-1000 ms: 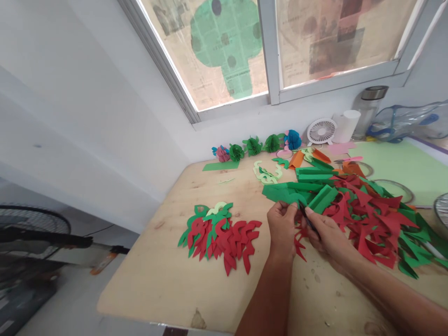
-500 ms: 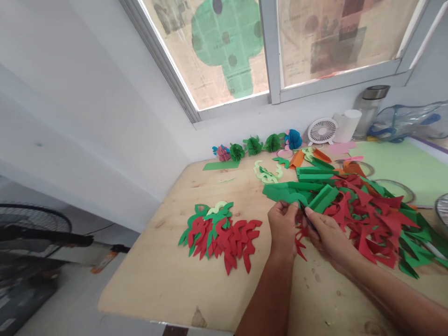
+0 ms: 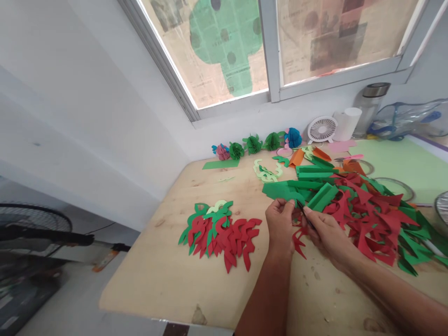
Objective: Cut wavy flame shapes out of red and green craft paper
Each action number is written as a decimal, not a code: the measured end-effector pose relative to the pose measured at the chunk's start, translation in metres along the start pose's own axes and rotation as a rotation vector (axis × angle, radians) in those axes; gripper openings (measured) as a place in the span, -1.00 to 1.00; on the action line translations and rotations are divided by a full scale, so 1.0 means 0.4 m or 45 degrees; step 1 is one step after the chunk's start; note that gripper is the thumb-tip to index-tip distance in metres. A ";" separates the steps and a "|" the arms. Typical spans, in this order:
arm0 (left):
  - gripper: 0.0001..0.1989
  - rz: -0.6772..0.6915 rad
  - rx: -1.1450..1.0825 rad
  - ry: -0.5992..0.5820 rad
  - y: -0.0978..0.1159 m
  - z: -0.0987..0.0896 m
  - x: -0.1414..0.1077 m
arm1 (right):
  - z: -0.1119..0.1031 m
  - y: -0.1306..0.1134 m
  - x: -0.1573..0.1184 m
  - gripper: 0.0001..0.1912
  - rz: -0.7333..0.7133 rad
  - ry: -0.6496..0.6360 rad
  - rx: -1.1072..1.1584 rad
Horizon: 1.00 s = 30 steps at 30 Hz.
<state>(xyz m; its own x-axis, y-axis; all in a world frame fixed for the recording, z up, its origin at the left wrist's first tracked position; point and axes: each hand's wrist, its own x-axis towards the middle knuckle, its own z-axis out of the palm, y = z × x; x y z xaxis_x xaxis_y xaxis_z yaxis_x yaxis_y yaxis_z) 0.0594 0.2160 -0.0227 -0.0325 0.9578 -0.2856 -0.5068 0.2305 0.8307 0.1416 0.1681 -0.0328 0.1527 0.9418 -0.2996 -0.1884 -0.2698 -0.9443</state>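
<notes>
My left hand (image 3: 280, 219) is closed, pinching a piece of green paper (image 3: 291, 199) between thumb and fingers. Dark-handled scissors (image 3: 308, 218) are gripped in my right hand (image 3: 325, 231), their blades pointing up and left at that paper. Just beyond my hands lie folded green paper strips (image 3: 315, 186). Close to my right hand is a heap of red paper scraps (image 3: 373, 219) mixed with green ones. Left of my hands rests a pile of wavy red and green cut-outs (image 3: 224, 235), with a pale green one on top. My fingers partly hide the scissors and the held paper.
Honeycomb paper figures (image 3: 254, 143) line the wall. A small white fan (image 3: 322, 129), a white cylinder (image 3: 348, 124) and a clear bottle (image 3: 371, 109) stand at the back right. Pale green cut-outs (image 3: 266, 172) lie mid-table. The table's left edge (image 3: 140, 228) drops to the floor.
My left hand has shifted slightly left, and the scissors show a little more between my hands. The piles on the table look the same.
</notes>
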 end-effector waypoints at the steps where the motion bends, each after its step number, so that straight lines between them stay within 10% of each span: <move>1: -0.77 -0.001 -0.003 -0.007 0.001 0.000 -0.001 | 0.001 -0.001 0.000 -0.50 0.004 -0.002 0.005; 30: -0.76 -0.051 0.094 -0.049 0.023 -0.014 0.010 | -0.010 -0.012 -0.001 -0.51 0.081 -0.086 -0.002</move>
<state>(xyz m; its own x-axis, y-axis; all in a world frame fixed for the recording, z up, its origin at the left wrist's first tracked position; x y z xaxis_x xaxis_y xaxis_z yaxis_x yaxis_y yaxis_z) 0.0498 0.2211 -0.0186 0.0203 0.9531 -0.3018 -0.4419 0.2793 0.8525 0.1463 0.1683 -0.0287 0.0748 0.9342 -0.3489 -0.1940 -0.3296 -0.9240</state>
